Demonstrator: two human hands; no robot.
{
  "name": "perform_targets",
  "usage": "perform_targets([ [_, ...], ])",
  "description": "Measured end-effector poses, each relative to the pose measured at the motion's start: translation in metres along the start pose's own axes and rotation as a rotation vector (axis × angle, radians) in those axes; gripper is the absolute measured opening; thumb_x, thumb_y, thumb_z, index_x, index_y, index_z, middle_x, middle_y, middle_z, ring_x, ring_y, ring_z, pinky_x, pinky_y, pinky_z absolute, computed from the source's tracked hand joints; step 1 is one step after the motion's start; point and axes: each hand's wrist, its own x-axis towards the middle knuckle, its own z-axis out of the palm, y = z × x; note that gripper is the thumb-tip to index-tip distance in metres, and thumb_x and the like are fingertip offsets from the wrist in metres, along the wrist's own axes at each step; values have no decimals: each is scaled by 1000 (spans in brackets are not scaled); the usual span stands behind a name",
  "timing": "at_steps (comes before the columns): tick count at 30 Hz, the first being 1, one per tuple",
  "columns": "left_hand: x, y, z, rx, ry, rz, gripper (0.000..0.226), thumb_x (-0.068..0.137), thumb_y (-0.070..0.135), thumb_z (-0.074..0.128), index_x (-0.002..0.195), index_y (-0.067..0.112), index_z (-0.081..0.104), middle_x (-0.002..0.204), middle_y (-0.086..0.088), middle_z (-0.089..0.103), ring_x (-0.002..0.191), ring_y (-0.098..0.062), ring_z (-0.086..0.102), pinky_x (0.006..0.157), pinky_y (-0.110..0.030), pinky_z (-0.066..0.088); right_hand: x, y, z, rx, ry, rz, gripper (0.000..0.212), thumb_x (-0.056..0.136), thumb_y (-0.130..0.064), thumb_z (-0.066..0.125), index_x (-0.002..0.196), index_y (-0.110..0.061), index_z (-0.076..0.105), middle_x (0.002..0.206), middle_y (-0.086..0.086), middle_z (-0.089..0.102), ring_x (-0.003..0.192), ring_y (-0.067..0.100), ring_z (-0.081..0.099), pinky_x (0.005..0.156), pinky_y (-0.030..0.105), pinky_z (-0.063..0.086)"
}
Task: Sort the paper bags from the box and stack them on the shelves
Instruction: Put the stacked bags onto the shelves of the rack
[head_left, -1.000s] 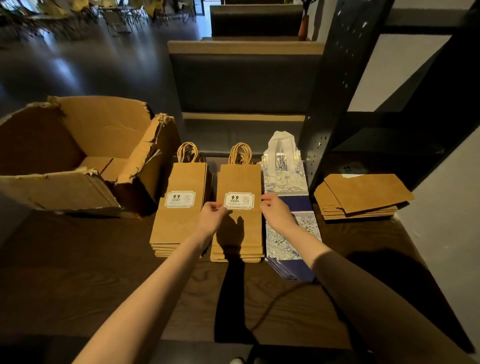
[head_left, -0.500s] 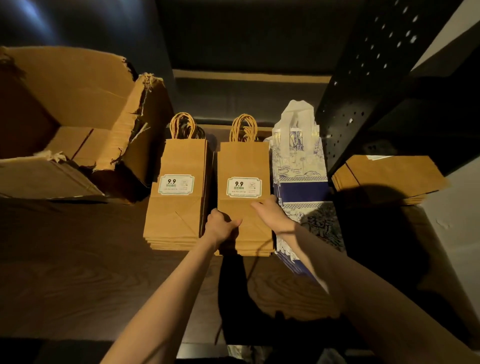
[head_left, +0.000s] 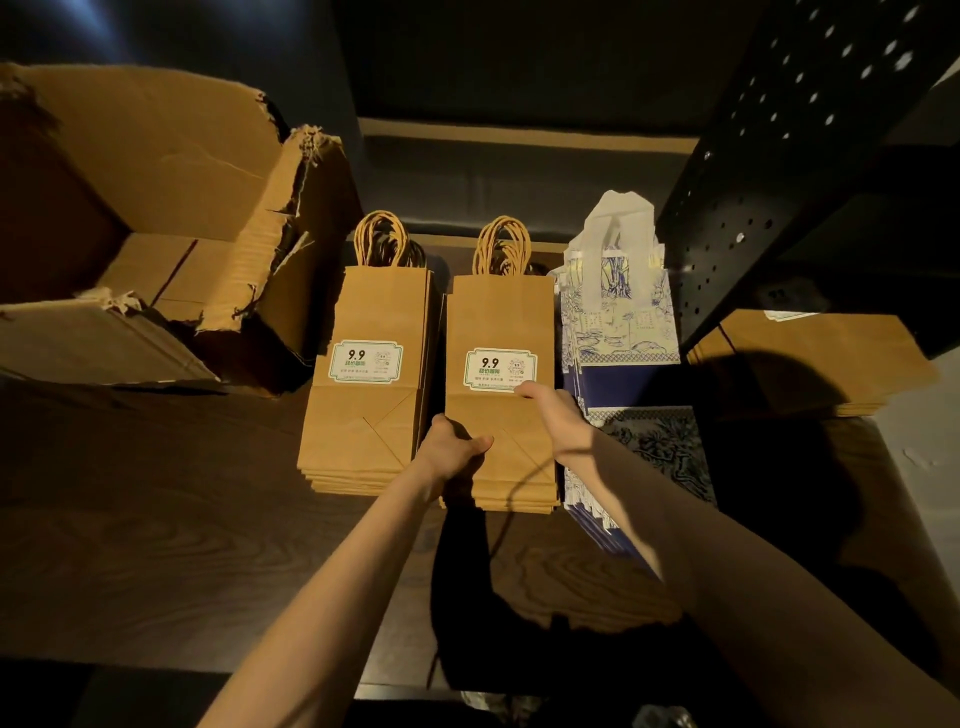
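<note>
Two stacks of brown paper bags with twisted handles and white "9.9" labels lie flat side by side on the dark wooden table (head_left: 156, 519). My left hand (head_left: 453, 448) grips the left edge of the right brown stack (head_left: 500, 322), thumb on top. My right hand (head_left: 556, 415) holds that stack's right edge, fingers tucked between it and the blue-and-white patterned bag stack (head_left: 623, 332). The left brown stack (head_left: 374, 415) lies untouched. A torn cardboard box (head_left: 156, 208) stands open at the left.
A black perforated shelf upright (head_left: 769, 171) rises at the right. Behind it, on the shelf, lies a stack of plain brown flat bags (head_left: 821, 364). A dark bench back spans the far side. A white wall edge shows at the far right.
The camera has tilted down and come closer. Both hands slid from beside the label down toward the lower part of the right brown stack, closing on its two side edges.
</note>
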Motion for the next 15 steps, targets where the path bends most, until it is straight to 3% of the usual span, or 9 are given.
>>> perform_targets([
  [6,-1,3,-3,-20,-35,-39,63,84,22,70,130,-1,33,112,-16,51,93,-23,52,78,-33,46,1,5,2,-12,36,-43,59,84,-30,59,134,-2,44,135,8,46,111,22,43,90,34,35],
  [11,0,3,-6,-57,-39,-53,69,83,35,69,131,-1,33,112,-16,51,93,-23,50,77,-33,45,2,7,6,-58,57,-60,64,85,-33,57,138,-2,39,141,11,41,126,28,41,101,39,35],
  [15,-1,2,-5,-92,-28,-50,64,84,30,69,129,-2,35,104,-14,51,86,-21,51,69,-32,46,3,8,1,-25,20,-31,62,88,-31,56,140,-3,36,144,11,39,129,26,38,93,33,31],
])
